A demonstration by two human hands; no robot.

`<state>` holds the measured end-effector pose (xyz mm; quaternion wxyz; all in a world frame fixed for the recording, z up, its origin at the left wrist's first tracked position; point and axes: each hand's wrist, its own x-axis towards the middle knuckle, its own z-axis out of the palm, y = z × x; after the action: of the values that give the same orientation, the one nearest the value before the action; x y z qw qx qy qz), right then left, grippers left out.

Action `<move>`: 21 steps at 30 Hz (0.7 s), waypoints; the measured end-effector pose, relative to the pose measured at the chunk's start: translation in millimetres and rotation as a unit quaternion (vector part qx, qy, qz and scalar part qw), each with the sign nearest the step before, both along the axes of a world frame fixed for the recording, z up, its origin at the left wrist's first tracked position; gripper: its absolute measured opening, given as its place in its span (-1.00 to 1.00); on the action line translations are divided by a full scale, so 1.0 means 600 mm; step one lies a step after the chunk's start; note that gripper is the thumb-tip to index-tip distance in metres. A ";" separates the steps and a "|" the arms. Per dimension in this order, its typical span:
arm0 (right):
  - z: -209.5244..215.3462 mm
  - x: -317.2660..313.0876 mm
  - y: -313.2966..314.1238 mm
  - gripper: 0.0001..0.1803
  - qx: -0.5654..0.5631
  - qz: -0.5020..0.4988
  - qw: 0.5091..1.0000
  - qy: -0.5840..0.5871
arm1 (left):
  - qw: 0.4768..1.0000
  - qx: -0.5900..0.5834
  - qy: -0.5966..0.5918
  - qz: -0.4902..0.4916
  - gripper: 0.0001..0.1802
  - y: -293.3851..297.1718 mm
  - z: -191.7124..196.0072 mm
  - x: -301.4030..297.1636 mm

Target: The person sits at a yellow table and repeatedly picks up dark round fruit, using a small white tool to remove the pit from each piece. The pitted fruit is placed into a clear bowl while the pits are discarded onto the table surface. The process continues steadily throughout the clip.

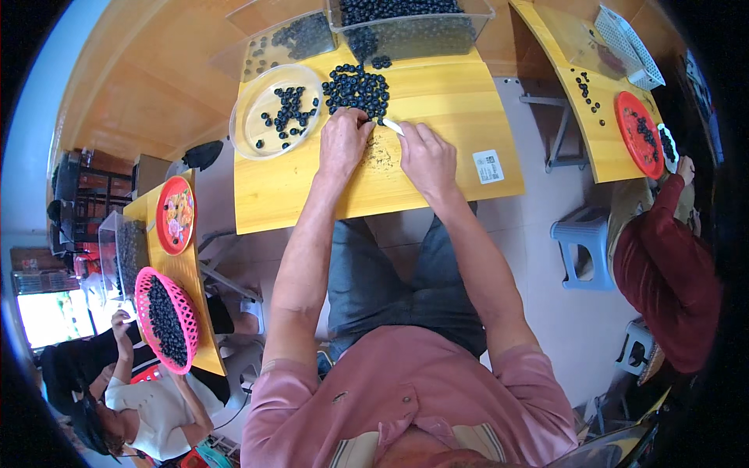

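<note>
On the yellow wooden table (445, 101) in front of me lies a pile of small, dark, round bead-like pieces (356, 87). My left hand (344, 142) is at the near edge of this pile with its thumb and fingers pinched together. What sits between those fingertips is too small to make out. A slim white tool (392, 126) is gripped in my right hand (428, 161), its tip pointing left toward the left fingertips. To the left of the pile, a round clear plastic tray (248, 117) holds more of the dark pieces. Dark crumbs (380, 156) are scattered between my hands.
A clear bin (406, 35) full of dark pieces stands at the table's far edge, beside another clear container (292, 39). A white label (488, 167) is at the right. Co-workers sit on both sides, near a pink basket (189, 312), a red tray (624, 129) and a blue stool (583, 248).
</note>
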<state>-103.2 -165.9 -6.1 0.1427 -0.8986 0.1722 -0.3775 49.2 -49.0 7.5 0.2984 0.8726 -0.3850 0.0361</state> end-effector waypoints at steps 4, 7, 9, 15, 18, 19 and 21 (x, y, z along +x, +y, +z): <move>-0.002 0.000 0.001 -0.85 -0.002 0.005 1.000 -0.003 | 0.999 -0.022 0.044 0.011 -0.71 0.013 0.012 -0.008; -0.003 0.001 0.003 -0.85 -0.002 0.014 1.000 -0.010 | 0.982 -0.127 0.137 0.021 -0.74 0.037 0.014 -0.030; -0.005 0.002 0.003 -0.85 -0.007 0.023 1.000 -0.018 | 0.959 -0.198 0.200 0.028 -0.76 0.054 0.009 -0.044; -0.008 0.003 0.002 -0.85 -0.022 0.045 0.999 0.005 | 0.906 -0.302 0.296 0.036 -0.80 0.078 -0.021 -0.067; -0.008 0.003 0.002 -0.84 -0.022 0.049 0.998 0.015 | 0.910 -0.305 0.277 0.046 -0.79 0.081 -0.031 -0.070; -0.006 0.003 0.003 -0.84 -0.023 0.047 0.998 0.018 | 0.911 -0.306 0.272 0.048 -0.79 0.083 -0.030 -0.071; -0.003 0.002 0.005 -0.83 -0.026 0.043 0.998 0.024 | 0.916 -0.301 0.262 0.051 -0.79 0.083 -0.028 -0.074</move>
<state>-102.3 -162.9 -7.8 0.1309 -0.9172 0.1268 -0.3542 5.1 0.9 -9.3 0.6347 0.7382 -0.2194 -0.0642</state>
